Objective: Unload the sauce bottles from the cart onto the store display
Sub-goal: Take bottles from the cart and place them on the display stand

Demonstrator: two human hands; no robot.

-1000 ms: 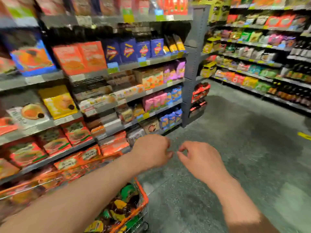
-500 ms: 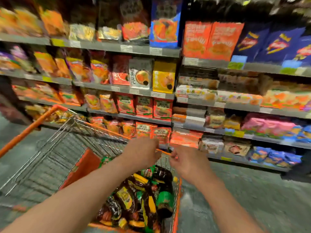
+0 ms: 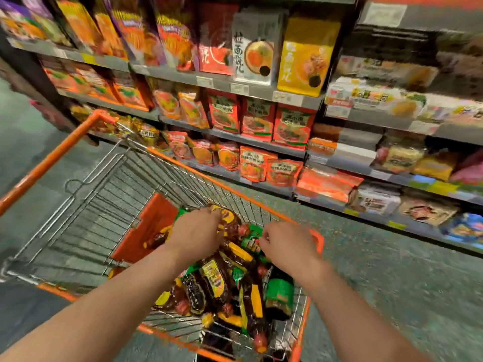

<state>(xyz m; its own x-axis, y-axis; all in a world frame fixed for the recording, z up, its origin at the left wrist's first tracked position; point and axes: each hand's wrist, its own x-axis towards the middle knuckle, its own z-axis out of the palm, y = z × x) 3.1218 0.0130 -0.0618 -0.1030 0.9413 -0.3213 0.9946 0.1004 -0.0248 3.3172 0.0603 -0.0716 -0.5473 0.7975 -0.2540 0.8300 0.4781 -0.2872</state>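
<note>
An orange-rimmed wire cart (image 3: 51, 155) stands in front of me. Several dark sauce bottles (image 3: 216, 279) with yellow, green and red labels lie piled in its near right end. My left hand (image 3: 195, 232) is down in the cart, its fingers bent over a dark bottle with a yellow label (image 3: 228, 217); whether they grip it is hidden. My right hand (image 3: 287, 244) hovers over the pile beside a green-labelled bottle (image 3: 252, 240), fingers curled into a loose fist with nothing visible in it. The store shelves (image 3: 236, 88) rise just beyond the cart.
The shelves hold packed rows of red, orange and yellow noodle and snack packets (image 3: 292, 125). The cart's far left part is bare wire with an orange flap (image 3: 142, 231). Grey floor (image 3: 392, 270) runs along the aisle to the right.
The view has swung from the aisle round to the cart and shelves. Both hands have dropped from above the cart's rim down onto the bottle pile.
</note>
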